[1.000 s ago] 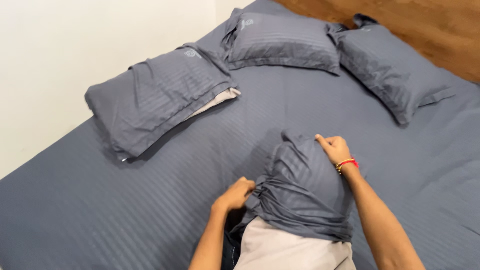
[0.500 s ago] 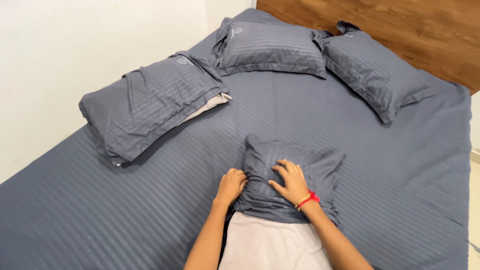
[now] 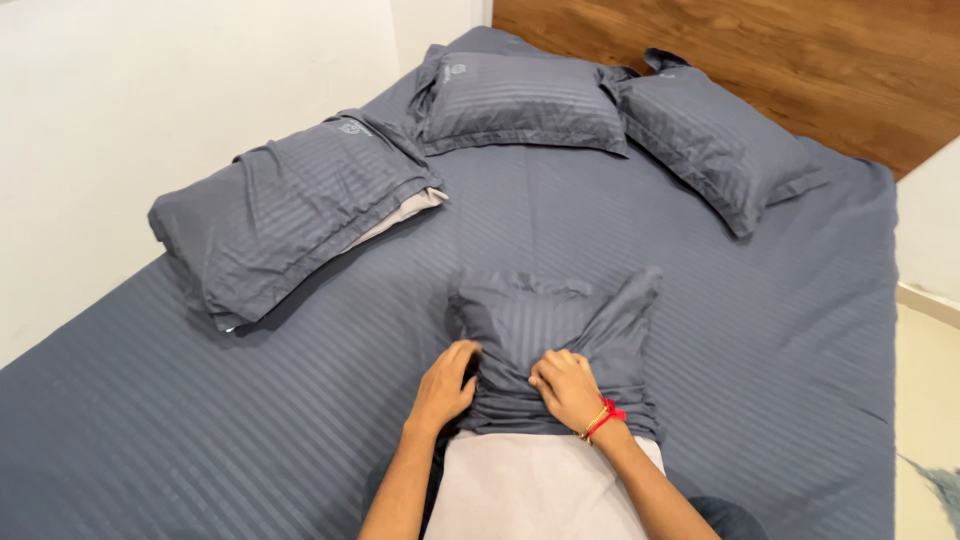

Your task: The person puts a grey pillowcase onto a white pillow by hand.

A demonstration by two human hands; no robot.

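A beige pillow [image 3: 530, 490] lies lengthwise in front of me, its far end inside a grey striped pillowcase [image 3: 545, 330]. The case is bunched in folds about a third of the way down the pillow. My left hand [image 3: 445, 385] grips the bunched left edge of the case. My right hand [image 3: 568, 392], with a red and gold band at the wrist, clutches the gathered fabric near the middle of the opening. Both hands rest on the pillow, close together.
A bed [image 3: 200, 420] with a grey striped sheet fills the view. Three cased pillows lie beyond: one at the left [image 3: 290, 210] with beige showing at its opening, two at the wooden headboard [image 3: 525, 100] [image 3: 715, 140]. White wall at left, floor at right.
My right hand came down from the pillow's far corner to the bunched opening and closed on the fabric. The pillow lies lower and flatter on the bed. My left hand kept its grip.
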